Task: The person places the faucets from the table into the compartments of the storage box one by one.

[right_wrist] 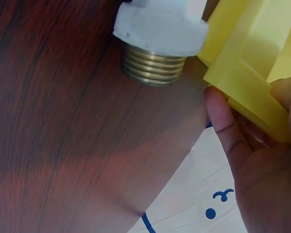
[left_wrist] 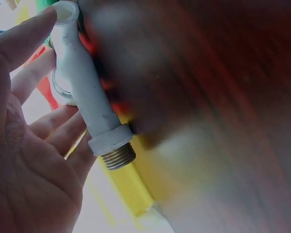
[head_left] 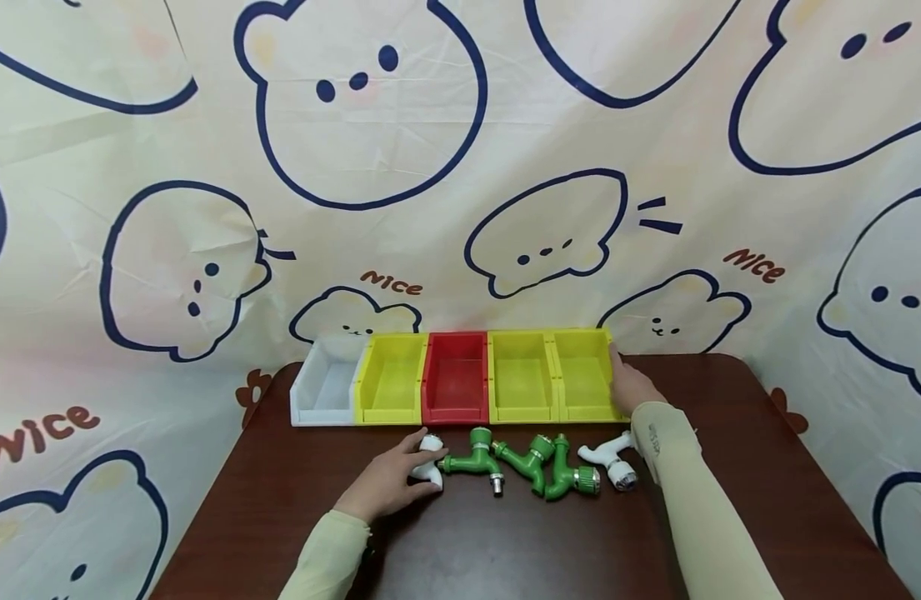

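My left hand (head_left: 385, 482) pinches a white plastic tap (head_left: 428, 475) at the left end of a row of taps. In the left wrist view the thumb is at the spout of this tap (left_wrist: 85, 82), with fingers behind the body and its threaded end pointing away. My right hand (head_left: 633, 387) grips the outer side wall of the rightmost yellow bin (head_left: 588, 414). In the right wrist view the thumb is over the wall of this bin (right_wrist: 247, 90) and the fingers lie along its outside. Another white tap (head_left: 608, 456) with a brass thread (right_wrist: 155, 65) lies near the right forearm.
Green taps (head_left: 475, 458) lie between the two white ones on the dark wooden table (head_left: 520, 550). Left of the gripped bin, a yellow bin (head_left: 523, 414), a red bin (head_left: 456, 414), another yellow bin and a white bin (head_left: 321, 417) stand side by side before a patterned cloth.
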`<move>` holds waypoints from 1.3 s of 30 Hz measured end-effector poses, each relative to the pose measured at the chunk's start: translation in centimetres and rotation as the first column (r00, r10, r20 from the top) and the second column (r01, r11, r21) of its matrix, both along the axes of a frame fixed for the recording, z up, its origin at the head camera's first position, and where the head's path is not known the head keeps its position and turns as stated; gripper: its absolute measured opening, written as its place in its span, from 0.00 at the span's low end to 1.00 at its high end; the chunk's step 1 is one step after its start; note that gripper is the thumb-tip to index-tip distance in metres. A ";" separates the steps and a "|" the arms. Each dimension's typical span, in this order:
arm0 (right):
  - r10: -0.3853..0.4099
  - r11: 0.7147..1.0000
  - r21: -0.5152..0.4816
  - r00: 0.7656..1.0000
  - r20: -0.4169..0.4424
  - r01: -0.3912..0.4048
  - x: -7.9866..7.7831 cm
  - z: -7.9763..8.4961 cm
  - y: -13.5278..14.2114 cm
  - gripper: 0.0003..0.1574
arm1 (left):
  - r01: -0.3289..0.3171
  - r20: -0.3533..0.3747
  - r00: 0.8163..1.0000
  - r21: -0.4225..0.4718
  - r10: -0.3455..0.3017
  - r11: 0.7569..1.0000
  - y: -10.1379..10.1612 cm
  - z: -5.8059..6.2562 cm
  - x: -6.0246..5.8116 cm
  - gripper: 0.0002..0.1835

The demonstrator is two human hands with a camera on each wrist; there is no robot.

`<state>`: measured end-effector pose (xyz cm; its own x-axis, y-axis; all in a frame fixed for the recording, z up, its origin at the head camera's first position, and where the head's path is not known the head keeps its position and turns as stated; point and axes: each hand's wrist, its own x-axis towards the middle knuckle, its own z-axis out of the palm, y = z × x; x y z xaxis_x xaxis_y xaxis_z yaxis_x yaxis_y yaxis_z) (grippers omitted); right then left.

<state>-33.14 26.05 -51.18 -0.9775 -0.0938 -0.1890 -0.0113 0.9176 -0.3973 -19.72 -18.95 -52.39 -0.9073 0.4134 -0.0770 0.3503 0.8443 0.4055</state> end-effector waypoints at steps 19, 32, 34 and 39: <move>0.000 1.000 0.014 1.000 0.005 0.000 -0.1 -0.3 -0.5 0.44 | 0.045 -0.068 0.997 -0.023 -0.047 0.999 0.4 0.1 -0.3 0.31; -0.010 1.000 0.019 1.000 -0.004 0.011 -0.2 -0.5 -0.2 0.45 | 0.013 -0.144 0.990 0.002 -0.012 1.000 0.2 2.6 0.3 0.34; -0.011 1.000 0.020 1.000 -0.004 0.012 -0.2 -0.6 -0.2 0.45 | -0.013 -0.145 0.989 0.001 0.013 1.000 0.1 3.1 0.2 0.35; -0.009 1.000 0.019 1.000 -0.006 0.009 -0.2 -0.5 -0.3 0.46 | -0.078 -0.151 0.985 0.012 0.079 0.997 -0.5 4.8 -0.3 0.37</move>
